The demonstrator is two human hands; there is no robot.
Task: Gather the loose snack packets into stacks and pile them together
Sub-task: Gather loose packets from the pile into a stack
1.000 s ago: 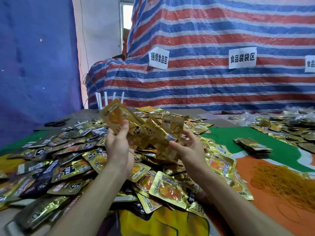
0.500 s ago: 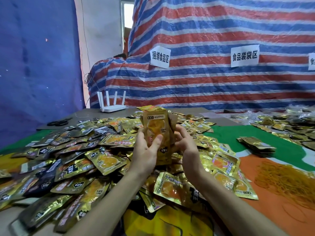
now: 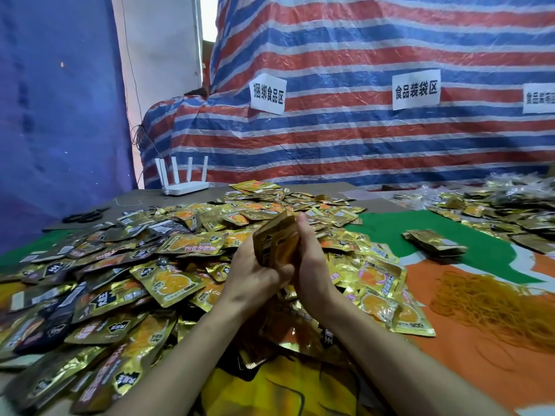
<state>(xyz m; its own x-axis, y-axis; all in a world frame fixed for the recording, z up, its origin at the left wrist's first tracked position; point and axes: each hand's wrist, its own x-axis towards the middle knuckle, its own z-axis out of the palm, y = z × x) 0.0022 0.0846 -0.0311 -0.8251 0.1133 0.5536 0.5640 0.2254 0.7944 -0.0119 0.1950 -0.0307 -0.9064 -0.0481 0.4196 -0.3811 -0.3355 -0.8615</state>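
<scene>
A small stack of gold snack packets [image 3: 277, 240] stands on edge between both hands, just above the big heap of loose gold and dark packets [image 3: 144, 265] that covers the left and middle of the table. My left hand [image 3: 255, 273] grips the stack from the left, thumb curled at its base. My right hand [image 3: 309, 259] presses against its right side, fingers wrapped round it. A finished flat stack of packets [image 3: 435, 241] lies on the green cloth to the right.
A mound of orange rubber bands [image 3: 492, 301] lies at the right on the orange cloth. More packets [image 3: 495, 208] are heaped at the far right. A white router [image 3: 184, 186] and black scissors [image 3: 85, 217] sit at the back left. A striped tarpaulin [image 3: 360, 145] rises behind.
The fanned packets held high a second ago have been squeezed together into one upright stack. Both hands have closed in on it and dropped lower, nearer the heap.
</scene>
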